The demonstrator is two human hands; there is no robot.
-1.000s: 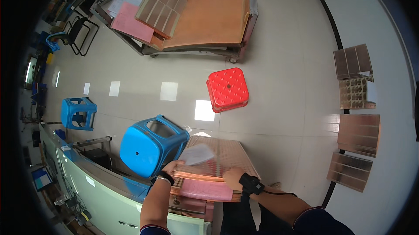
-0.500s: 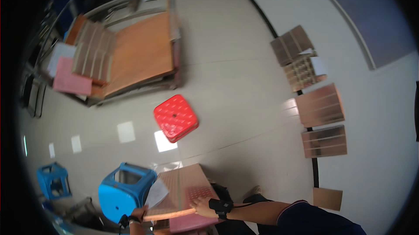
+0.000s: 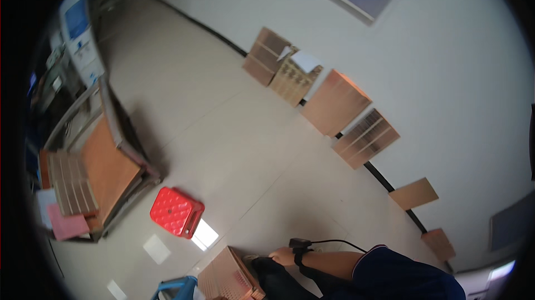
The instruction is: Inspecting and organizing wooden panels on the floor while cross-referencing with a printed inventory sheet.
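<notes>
My right hand is over my dark-trousered leg, just right of a stack of copper-coloured panels at the bottom edge. Its fingers are small and blurred, and I cannot make out anything held in them. A black device with a cable is strapped to that wrist. The top panel has a grid of fine marks, and the stack's lower part is cut off by the frame. No left hand can be made out. Left of the panels stands a blue plastic stool, partly cut off.
A red stool stands on the tiled floor. At left is a metal-framed cart with an orange board and striped panels. Several copper-coloured panels, such as one striped panel, lean along the white wall.
The view has swung right, shifting the cart and red stool leftward. My right hand has come off the top panel to its right side. My left hand has left the view.
</notes>
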